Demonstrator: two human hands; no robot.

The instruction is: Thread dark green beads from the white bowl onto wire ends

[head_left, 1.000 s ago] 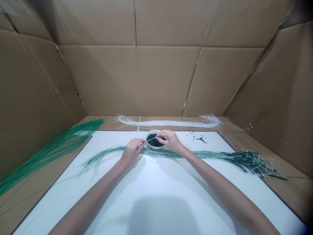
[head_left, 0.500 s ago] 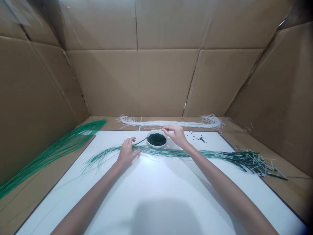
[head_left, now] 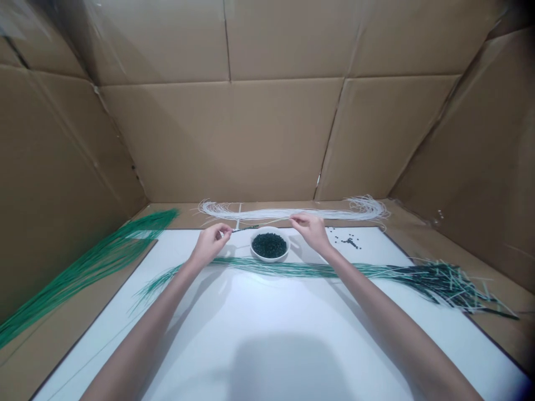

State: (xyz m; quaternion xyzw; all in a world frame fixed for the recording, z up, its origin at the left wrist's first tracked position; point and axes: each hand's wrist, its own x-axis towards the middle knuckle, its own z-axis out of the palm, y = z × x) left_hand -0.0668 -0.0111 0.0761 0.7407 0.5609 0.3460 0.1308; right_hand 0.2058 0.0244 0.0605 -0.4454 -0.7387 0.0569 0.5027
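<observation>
My left hand [head_left: 210, 243] pinches a thin white string threaded with a short run of dark green beads [head_left: 244, 229], just left of and above the bowl. My right hand [head_left: 308, 230] holds the string's other end with its fingertips, to the right of the bowl. The string runs taut above the round white bowl [head_left: 270, 245], which is full of dark green beads [head_left: 269, 245]. Neither hand touches the bowl. A long band of green-and-white strands [head_left: 292, 270] lies across the white board just below both hands.
The white board [head_left: 267, 317] lies on a cardboard surface, with cardboard walls behind and beside it. A bundle of white strings [head_left: 292, 212] lies along the far edge, a green bundle [head_left: 92, 267] lies at left, and several loose beads [head_left: 345, 240] sit far right.
My hands have moved apart and lifted, drawing the beaded string up out of the bowl and stretching it above the rim. The left hand has left the green strands.
</observation>
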